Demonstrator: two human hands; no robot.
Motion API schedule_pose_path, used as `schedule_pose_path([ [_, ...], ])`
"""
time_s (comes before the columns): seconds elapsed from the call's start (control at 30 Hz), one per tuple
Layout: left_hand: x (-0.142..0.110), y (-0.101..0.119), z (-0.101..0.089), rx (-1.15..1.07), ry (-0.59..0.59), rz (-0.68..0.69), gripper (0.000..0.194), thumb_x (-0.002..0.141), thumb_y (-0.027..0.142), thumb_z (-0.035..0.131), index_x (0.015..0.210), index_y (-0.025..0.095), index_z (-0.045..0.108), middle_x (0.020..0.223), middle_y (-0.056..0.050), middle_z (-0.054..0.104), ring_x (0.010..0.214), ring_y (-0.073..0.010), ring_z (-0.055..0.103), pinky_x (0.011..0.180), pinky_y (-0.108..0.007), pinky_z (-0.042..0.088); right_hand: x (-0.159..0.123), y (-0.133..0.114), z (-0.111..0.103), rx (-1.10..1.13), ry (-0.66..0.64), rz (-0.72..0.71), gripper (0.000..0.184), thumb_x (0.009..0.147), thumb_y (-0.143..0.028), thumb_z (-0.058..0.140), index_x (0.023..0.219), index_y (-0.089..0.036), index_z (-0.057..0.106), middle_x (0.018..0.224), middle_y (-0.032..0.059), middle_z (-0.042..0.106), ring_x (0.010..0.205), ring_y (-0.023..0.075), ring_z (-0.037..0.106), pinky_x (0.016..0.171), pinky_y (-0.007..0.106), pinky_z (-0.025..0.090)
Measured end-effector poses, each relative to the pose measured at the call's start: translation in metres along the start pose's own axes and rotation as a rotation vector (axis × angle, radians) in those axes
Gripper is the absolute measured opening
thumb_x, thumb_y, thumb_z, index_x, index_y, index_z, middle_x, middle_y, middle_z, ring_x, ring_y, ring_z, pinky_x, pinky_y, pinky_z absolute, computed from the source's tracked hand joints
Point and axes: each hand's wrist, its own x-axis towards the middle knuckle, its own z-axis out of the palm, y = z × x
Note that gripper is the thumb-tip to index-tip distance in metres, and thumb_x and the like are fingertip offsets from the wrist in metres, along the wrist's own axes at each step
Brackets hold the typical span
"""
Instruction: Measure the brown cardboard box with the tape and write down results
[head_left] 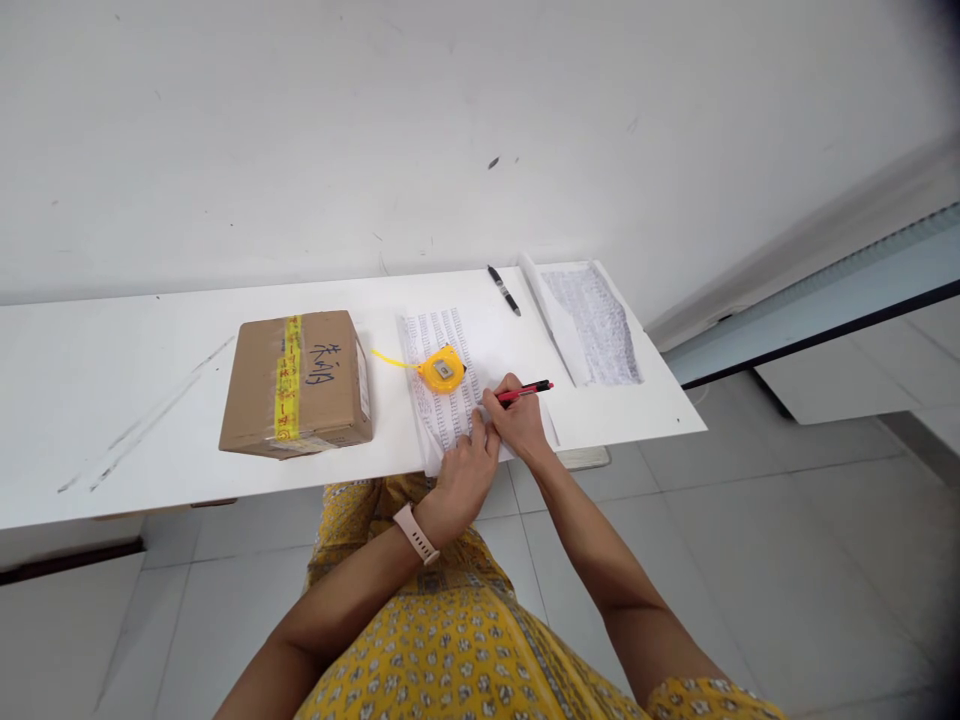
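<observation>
My right hand (517, 420) is closed around a red and black pen (529, 392), its tip hidden by my fingers over the paper. Flat on the lower part of the written sheet (435, 325) lies my left hand (466, 472), fingers stretched toward the pen hand. Rows of handwriting cover the left part of that sheet. A yellow tape measure (442, 369) rests on the paper above my hands, with its yellow strap trailing left toward a cardboard box (259, 375). The box has yellow printed tape and dark handwriting on top.
A black pen (503, 290) lies toward the back of the white table (150, 350). To its right sits another stack of written paper (589, 325). The wall (337, 130) borders the table's back edge, and a glass-like panel (825, 310) stands beyond the right end.
</observation>
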Motion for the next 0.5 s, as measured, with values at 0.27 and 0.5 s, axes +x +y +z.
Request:
schedule_pose_path([
  [0.27, 0.0002, 0.0007, -0.0009, 0.064, -0.016, -0.004, 0.053, 0.093, 0.003, 0.040, 0.145, 0.011, 0.046, 0.152, -0.024, 0.043, 0.088, -0.0202, 0.070, 0.061, -0.027, 0.061, 0.0009, 0.0032, 0.0001, -0.023, -0.003, -0.006, 0.022, 0.078, -0.030, 0.054, 0.063, -0.024, 0.039, 0.054, -0.0065, 0.042, 0.052, 0.0127, 0.042, 0.055, 0.027, 0.034],
  [0.5, -0.0003, 0.0004, -0.0016, 0.052, -0.016, -0.007, 0.052, 0.093, 0.003, 0.041, 0.144, 0.010, 0.047, 0.151, -0.025, 0.044, 0.087, -0.0200, 0.070, 0.063, -0.027, 0.061, 0.0005, 0.0025, -0.0007, -0.020, -0.008, -0.013, 0.022, 0.079, -0.030, 0.054, 0.063, -0.024, 0.040, 0.054, -0.0061, 0.044, 0.054, 0.0132, 0.043, 0.056, 0.027, 0.035],
])
